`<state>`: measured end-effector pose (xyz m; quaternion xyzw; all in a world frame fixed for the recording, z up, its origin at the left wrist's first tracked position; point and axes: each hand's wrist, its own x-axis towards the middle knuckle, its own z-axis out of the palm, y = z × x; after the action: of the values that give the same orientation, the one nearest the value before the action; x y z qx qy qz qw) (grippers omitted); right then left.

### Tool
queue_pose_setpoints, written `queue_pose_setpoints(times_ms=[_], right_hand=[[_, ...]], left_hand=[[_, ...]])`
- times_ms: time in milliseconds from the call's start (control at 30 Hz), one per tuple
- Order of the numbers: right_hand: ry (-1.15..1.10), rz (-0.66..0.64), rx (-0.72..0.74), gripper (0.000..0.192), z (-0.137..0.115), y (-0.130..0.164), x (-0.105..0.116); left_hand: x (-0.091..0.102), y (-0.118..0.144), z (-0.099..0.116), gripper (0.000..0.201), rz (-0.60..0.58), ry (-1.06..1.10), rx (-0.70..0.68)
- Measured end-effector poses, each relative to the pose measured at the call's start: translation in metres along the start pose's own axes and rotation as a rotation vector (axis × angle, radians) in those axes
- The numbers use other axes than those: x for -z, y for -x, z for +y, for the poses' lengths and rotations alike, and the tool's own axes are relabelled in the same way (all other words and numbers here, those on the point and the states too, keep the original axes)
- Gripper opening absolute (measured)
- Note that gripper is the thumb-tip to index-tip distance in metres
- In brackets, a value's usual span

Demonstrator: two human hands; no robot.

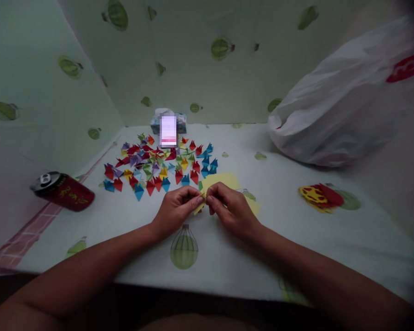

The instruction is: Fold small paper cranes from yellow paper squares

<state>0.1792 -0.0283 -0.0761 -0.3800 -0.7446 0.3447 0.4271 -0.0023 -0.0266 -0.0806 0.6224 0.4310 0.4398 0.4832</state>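
Between my two hands is a small folded piece of yellow paper (199, 209), partly hidden by the fingers. My left hand (177, 207) is closed, pinching it between thumb and fingers. On its other side my right hand (232, 208) is closed too, its thumb and fingertips pressed on the paper's edge. Flat yellow sheets (224, 180) lie on the table just beyond and under my right hand. Past my left hand, many small folded paper figures (158, 183) in red, blue, yellow, green and purple are spread over the table.
A dark red drink can (71, 191) stands at the left. Behind the paper figures are a lit phone (169, 128) and a tissue box (181, 122). A white plastic bag (331, 101) fills the back right. Red and yellow cut-out pieces (319, 197) lie at the right.
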Motion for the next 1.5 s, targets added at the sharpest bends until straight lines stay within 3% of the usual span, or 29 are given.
queue_pose_setpoints(times_ms=[267, 1067, 1500], right_hand=[[-0.02, -0.002, -0.005, 0.009, 0.0037, -0.0012, -0.0003], [0.261, 0.068, 0.277, 0.014, 0.0088, -0.0034, 0.0003], [0.258, 0.045, 0.215, 0.014, 0.0067, -0.0034, -0.0002]], left_hand=[[0.001, -0.0006, 0.0005, 0.018, -0.008, 0.032, 0.012], [-0.0006, -0.0005, 0.0025, 0.015, -0.048, 0.163, 0.066], [-0.0019, -0.0008, 0.0015, 0.02, -0.038, 0.131, 0.069]])
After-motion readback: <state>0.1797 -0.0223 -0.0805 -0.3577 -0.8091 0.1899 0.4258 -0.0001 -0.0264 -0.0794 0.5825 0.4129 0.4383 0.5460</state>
